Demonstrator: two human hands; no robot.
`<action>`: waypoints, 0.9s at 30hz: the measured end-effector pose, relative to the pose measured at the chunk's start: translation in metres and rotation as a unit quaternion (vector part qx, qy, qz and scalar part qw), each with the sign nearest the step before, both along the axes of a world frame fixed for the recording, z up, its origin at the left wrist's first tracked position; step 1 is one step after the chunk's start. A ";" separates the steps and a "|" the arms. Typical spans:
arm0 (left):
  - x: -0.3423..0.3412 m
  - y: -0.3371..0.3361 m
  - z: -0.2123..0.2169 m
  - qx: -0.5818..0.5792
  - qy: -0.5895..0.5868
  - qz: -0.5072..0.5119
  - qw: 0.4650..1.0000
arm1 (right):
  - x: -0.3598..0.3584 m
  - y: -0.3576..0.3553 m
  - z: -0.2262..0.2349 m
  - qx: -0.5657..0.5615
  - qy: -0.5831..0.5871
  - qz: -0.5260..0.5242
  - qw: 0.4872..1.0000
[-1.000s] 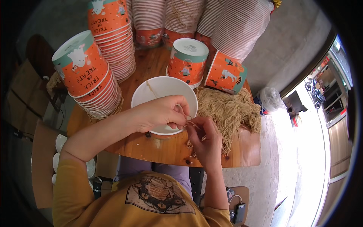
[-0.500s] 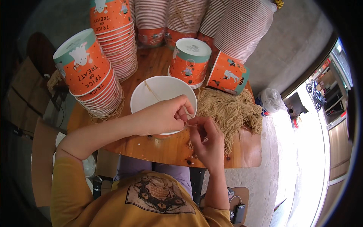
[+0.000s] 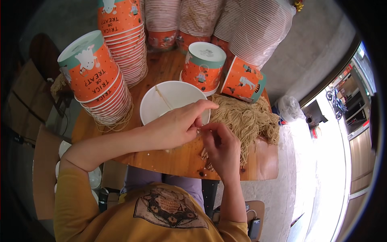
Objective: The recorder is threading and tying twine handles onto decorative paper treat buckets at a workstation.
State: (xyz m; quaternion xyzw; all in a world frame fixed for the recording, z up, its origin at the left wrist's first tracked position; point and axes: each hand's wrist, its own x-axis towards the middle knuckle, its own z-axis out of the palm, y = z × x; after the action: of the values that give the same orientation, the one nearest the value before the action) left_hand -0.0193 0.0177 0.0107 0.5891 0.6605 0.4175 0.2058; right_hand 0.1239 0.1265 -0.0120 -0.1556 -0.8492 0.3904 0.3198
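A paper bucket [image 3: 155, 107] stands mouth up before me, its white inside showing and a length of tan cord [image 3: 160, 94] running down within it. My left hand [image 3: 177, 124] reaches across the near right part of its rim, thumb and fingers pinched, index finger stretched to the right. Close against it, my right hand [image 3: 221, 147] pinches too, at the bucket's right near side. A bit of the cord shows between the fingertips of both hands; most of what they grip is hidden by the fingers.
A heap of loose tan cords [image 3: 246, 125] lies right of the bucket. Upside-down orange buckets stand stacked [image 3: 96, 76] at left, with one short upturned bucket [image 3: 204, 66] behind and one tipped bucket [image 3: 244, 79] beside it. Tall plastic-wrapped stacks [image 3: 260, 34] line the back.
My left index finger has straightened out to the right, and the hand has turned slightly lower over the rim. My right hand stays pinched at nearly the same spot.
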 end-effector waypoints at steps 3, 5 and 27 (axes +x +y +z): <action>-0.001 0.001 0.000 0.011 0.019 -0.001 1.000 | -0.002 -0.001 0.002 -0.008 -0.001 0.005 1.000; -0.001 0.001 0.000 0.020 0.031 0.001 0.999 | -0.003 0.000 0.002 -0.016 -0.001 0.007 1.000; -0.003 -0.002 0.001 0.045 0.083 -0.028 0.995 | -0.007 0.007 -0.007 -0.090 0.000 0.035 0.995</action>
State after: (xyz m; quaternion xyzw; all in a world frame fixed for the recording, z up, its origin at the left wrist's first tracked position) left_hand -0.0221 0.0160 0.0120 0.6486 0.6391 0.3906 0.1352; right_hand 0.1166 0.1335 -0.0193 -0.1541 -0.8155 0.4764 0.2902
